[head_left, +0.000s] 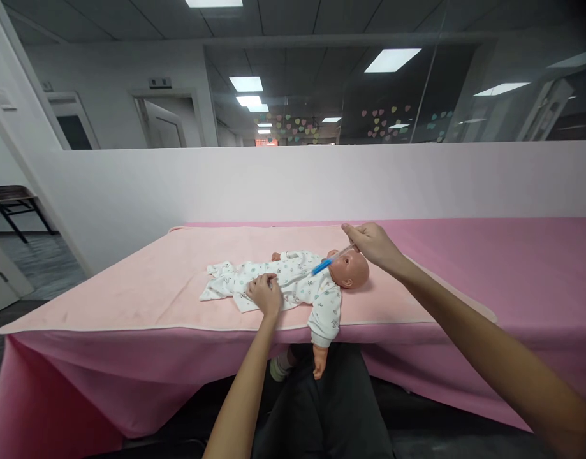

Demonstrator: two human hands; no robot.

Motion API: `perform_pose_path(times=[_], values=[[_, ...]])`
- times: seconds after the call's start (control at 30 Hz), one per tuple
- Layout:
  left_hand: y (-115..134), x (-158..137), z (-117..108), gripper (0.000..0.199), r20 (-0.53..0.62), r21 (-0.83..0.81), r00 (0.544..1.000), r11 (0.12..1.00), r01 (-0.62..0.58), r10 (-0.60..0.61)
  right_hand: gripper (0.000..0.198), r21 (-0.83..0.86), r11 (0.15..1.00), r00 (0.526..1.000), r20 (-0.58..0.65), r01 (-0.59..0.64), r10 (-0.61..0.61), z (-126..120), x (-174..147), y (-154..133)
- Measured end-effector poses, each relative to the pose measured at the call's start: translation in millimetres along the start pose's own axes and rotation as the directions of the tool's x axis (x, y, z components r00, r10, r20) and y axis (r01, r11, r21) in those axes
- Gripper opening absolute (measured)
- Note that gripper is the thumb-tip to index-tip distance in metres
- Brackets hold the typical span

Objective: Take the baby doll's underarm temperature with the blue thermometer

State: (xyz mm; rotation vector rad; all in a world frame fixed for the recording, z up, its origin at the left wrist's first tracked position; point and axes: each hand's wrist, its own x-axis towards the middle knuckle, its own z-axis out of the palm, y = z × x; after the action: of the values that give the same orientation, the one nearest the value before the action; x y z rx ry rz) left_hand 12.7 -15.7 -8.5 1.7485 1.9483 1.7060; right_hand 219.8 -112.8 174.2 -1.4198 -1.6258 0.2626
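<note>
A baby doll in a white patterned outfit lies on its back, its head to the right. One doll arm hangs over the table's front edge. Above the doll's chest and face, my right hand pinches the clear end of a thin stick. The stick's lower half is blue and points down left towards the chest; its exact kind is unclear. My left hand rests at the doll's lower body with fingers curled in. Whatever those fingers hold, if anything, is hidden.
Under the doll, a light pink mat covers part of a table with a darker pink cloth. A low white wall with glass above it stands behind. A dark stool is off to the left. My legs are below the front edge.
</note>
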Motion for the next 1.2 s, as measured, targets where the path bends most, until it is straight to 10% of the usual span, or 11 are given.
perform_pose_path(times=[1.2], values=[[1.8, 0.8, -1.8, 0.02, 0.017, 0.018, 1.0, 1.0, 0.018, -0.018, 0.049, -0.097, 0.995, 0.997, 0.081, 0.02, -0.012, -2.2, 4.7, -3.9]])
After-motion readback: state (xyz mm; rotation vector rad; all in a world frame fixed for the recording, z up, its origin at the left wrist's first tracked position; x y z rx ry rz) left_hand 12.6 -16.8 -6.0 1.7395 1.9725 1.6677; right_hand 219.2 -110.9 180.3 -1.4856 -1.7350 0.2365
